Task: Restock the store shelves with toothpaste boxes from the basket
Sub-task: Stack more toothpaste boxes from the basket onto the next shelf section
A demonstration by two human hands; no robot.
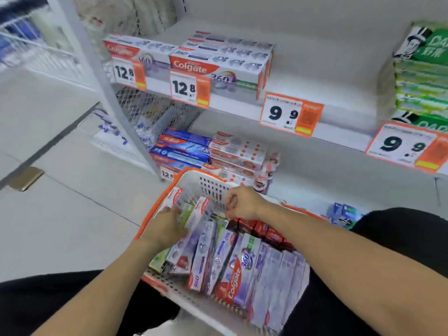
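Toothpaste boxes packed in an orange-rimmed basket, with both hands inside it.

The toothpaste boxes (232, 265) are seen lying close side by side in the white basket (169, 187), which is placed on the floor between the person's knees, just in front of the lowest shelf. The left hand (167, 229) is laid on the boxes at the far left side of the basket; because of blur it cannot be told whether a box is gripped. The right hand (240, 202) is held above the far rim with the fingers curled, and nothing is seen in it. The two hands are kept apart. On the upper shelf (327, 88), Colgate boxes (218, 64) are stacked at the left and green boxes (421, 81) at the right edge, with a wide bare stretch between them. Price tags (291, 115) are hung along the front edge.
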